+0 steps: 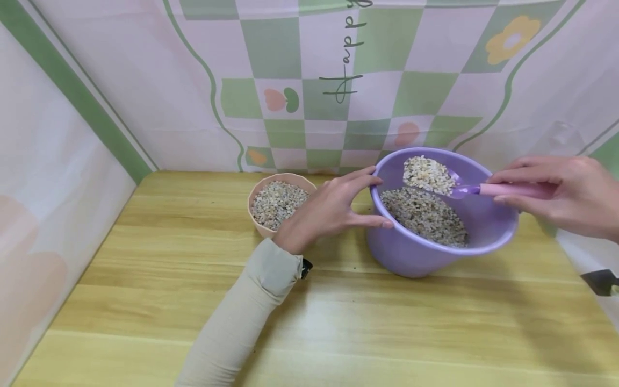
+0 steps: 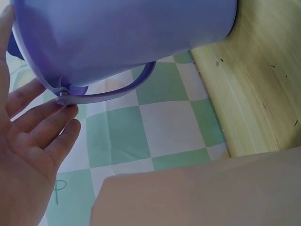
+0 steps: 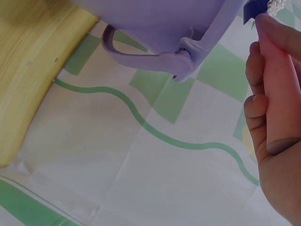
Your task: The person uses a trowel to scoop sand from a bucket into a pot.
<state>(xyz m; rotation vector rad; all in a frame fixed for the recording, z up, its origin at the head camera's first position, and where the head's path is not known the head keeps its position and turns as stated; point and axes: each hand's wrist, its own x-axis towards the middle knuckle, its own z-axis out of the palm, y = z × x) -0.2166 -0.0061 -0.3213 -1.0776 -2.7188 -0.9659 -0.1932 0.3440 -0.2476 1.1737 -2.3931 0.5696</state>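
A purple bucket (image 1: 411, 257) holds a heap of speckled grain-like bits (image 1: 427, 217). My left hand (image 1: 333, 203) holds the near-left part of its rim, thumb and fingers spread apart; in the left wrist view, fingertips touch the rim beside the bucket's handle (image 2: 117, 93). My right hand (image 1: 575, 191) grips the pink handle of a small purple scoop (image 1: 466, 191). The scoop, loaded with pale bits (image 1: 427, 174), is above the heap, inside the bucket's opening. Left of the bucket, partly behind my left hand, stands a peach bowl (image 1: 252, 215) filled with similar bits.
The bucket and bowl stand on a wooden table (image 1: 169, 301) near its back edge. A green and white checkered cloth (image 1: 329, 102) hangs behind them, with another pale cloth panel (image 1: 48, 226) at the left. A few dark specks lie on the wood.
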